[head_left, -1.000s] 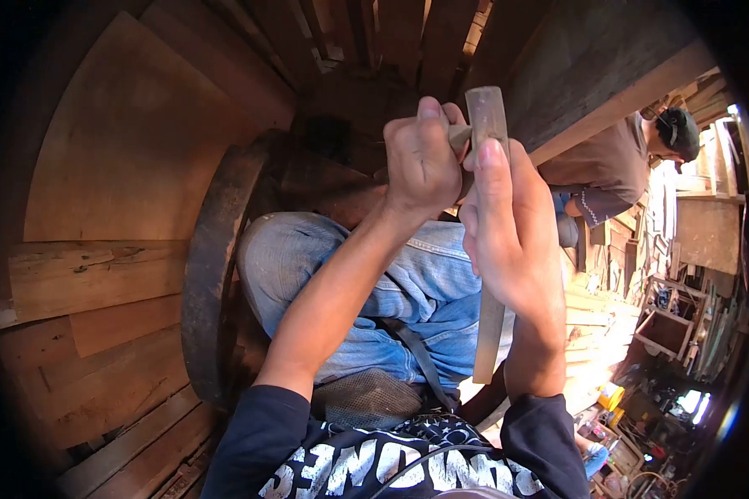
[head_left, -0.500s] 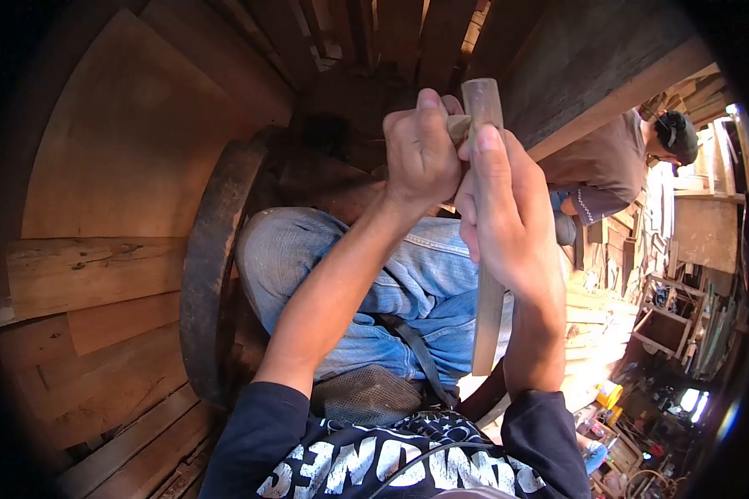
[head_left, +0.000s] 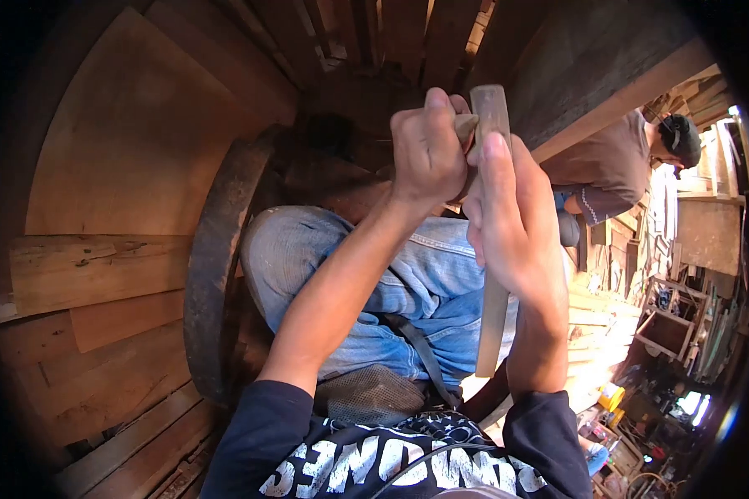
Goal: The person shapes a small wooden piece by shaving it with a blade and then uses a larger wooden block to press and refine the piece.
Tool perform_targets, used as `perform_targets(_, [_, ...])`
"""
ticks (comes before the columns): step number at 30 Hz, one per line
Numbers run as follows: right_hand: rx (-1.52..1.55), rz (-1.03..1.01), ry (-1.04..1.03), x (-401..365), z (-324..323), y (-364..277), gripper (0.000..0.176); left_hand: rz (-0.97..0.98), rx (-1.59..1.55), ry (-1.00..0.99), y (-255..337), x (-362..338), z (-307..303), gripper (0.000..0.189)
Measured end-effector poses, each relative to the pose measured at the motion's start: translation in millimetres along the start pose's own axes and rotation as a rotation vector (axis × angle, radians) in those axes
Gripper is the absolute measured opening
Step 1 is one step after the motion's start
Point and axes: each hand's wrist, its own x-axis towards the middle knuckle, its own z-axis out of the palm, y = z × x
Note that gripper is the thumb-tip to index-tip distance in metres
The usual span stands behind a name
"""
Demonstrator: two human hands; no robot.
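A long, flat wooden stick point(head_left: 493, 333) with a rounded upper end slants down past my knees. My right hand point(head_left: 516, 220) is closed around it, thumb stretched along its face near the top. To the left, my left hand point(head_left: 429, 154) is a fist with the thumb up, gripping a small pale piece point(head_left: 466, 125) whose angled end sticks out toward the stick. A bit of reddish edge shows between that piece and the stick. Most of the small piece is hidden in my fingers. Both hands are raised above my jean-covered legs point(head_left: 391, 283).
A curved dark wooden rim point(head_left: 216, 274) stands left of my knee. Wood panels and planks point(head_left: 100, 266) line the left side. A thick beam point(head_left: 624, 91) crosses the upper right, and beside it bends a person in a cap point(head_left: 607, 158). Cluttered shelves point(head_left: 670, 320) stand farther right.
Both hands and the stick have shifted slightly right in the view, along with the surroundings. A reddish edge now shows between the small piece and the stick. The grips are unchanged.
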Motion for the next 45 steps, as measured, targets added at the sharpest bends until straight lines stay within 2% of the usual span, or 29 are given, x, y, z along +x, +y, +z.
perform_targets(4, [0.007,-0.065,0.015,3,4,1,0.037,0.082,-0.027,-0.004,1,5,-4,0.051])
perform_targets(7, [0.059,-0.037,0.006,-3,5,1,0.037,-0.001,0.008,-0.017,4,5,-5,0.05])
perform_targets(10, [0.105,-0.023,0.006,3,2,-4,0.037,0.035,-0.033,0.008,-1,2,-2,0.048])
perform_targets(12, [-0.062,-0.032,0.027,2,1,-8,0.033,0.043,-0.035,0.005,-1,2,-1,0.047])
perform_targets(16, [0.026,-0.036,0.032,0,2,0,0.035,0.058,0.007,-0.027,2,4,-3,0.045])
perform_targets(17, [0.052,-0.089,0.046,7,4,1,0.035,0.058,0.022,-0.029,4,4,-3,0.045])
perform_targets(20, [-0.105,-0.044,0.026,-1,2,-9,0.033,0.064,0.01,0.009,5,4,-5,0.044])
perform_targets(22, [-0.057,-0.063,0.014,-3,4,-6,0.033,0.041,0.036,-0.025,5,8,-11,0.044])
perform_targets(23, [-0.045,-0.036,0.009,-1,4,-7,0.032,0.174,0.236,0.006,4,10,-10,0.047])
perform_targets(24, [-0.033,-0.014,0.012,4,3,-7,0.032,0.179,0.237,0.002,4,10,-11,0.047])
perform_targets(27, [-0.058,-0.047,0.004,6,3,-8,0.033,0.103,-0.032,0.022,4,6,-8,0.047])
perform_targets(28, [-0.079,-0.033,-0.009,2,5,-8,0.034,0.113,-0.032,0.027,4,9,-9,0.047])
perform_targets(30, [-0.02,-0.033,-0.006,-3,7,-6,0.036,0.155,0.186,0.042,4,11,-13,0.049])
perform_targets(34, [-0.005,-0.038,-0.015,11,3,-5,0.037,0.079,0.022,0.02,3,8,-9,0.047])
perform_targets(36, [-0.052,-0.038,-0.009,5,7,-5,0.039,0.078,0.039,0.023,4,15,-8,0.048])
perform_targets(38, [0.071,0.022,-0.028,-1,9,-7,0.04,0.029,0.094,0.023,4,13,-13,0.051])
perform_targets(43, [-0.027,-0.049,0.007,9,5,-7,0.039,0.101,-0.032,0.023,3,10,-8,0.048])
perform_targets(45, [0.049,-0.044,0.001,0,8,-6,0.041,0.144,0.067,0.041,2,15,-9,0.049])
